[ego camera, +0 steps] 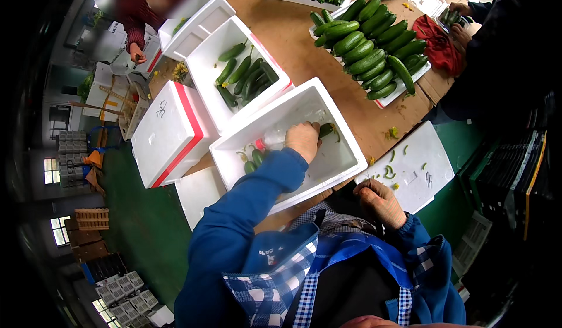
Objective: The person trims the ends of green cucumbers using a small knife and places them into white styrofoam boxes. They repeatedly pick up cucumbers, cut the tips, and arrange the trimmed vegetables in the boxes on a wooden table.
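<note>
My left hand (304,141) reaches into a white foam box (347,152) in front of me. Its fingers grip a cucumber (326,130) that has a withered yellow flower at its tip. Beside that hand in the box lies a clear plastic bottle (274,138) with a pink cap; several cucumbers (257,157) rest near the left corner, partly covered by my sleeve. Just outside the box's near right corner is my right hand (383,203), fingers curled together. A thin sliver seems to stick up from its fingertips, too fine to identify.
A second foam box (199,56) with cucumbers adjoins mine. Large cucumbers (362,60) are piled on a foam tray at the table's right. A foam lid (417,152) with green scraps lies right. Co-workers stand at left (145,25) and right; the right one's hands (461,34) hold cucumbers.
</note>
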A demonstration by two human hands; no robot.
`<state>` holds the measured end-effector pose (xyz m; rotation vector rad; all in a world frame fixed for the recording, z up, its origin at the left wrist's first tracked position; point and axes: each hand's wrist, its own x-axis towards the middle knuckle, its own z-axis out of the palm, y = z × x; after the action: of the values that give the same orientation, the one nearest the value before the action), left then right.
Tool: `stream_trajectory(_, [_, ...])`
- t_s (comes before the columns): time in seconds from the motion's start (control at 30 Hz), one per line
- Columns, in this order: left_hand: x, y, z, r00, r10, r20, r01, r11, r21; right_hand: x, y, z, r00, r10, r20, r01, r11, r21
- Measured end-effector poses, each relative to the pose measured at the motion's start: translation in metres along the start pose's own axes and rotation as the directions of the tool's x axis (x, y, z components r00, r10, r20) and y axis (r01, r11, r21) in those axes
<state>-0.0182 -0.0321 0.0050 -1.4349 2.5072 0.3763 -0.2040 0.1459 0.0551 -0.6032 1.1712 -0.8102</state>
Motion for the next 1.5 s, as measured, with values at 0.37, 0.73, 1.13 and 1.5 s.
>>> stream_trajectory(0.37, [-0.063,0.005,-0.022,0.945,0.019,-0.327,-0.137,0.930,-0.341,-0.003,-0.008,0.003,0.977,-0.141,-0.159,0.112,0.978,-0.178])
stream_trajectory(0.73, [-0.174,0.048,-0.053,0.975,0.123,-0.183,-0.220,0.522,-0.824,-0.035,-0.050,0.007,0.986,-0.052,0.157,0.050,0.999,0.016])
stream_trajectory(1.13, [-0.192,0.054,-0.041,0.965,0.257,-0.052,-0.074,0.073,-0.995,-0.052,-0.024,0.007,0.697,-0.696,0.176,0.701,0.608,-0.372])
stream_trajectory(1.5, [-0.186,0.078,-0.035,0.970,-0.170,0.177,0.092,-0.416,-0.905,-0.069,-0.026,0.005,0.819,-0.528,0.224,0.553,0.620,-0.557])
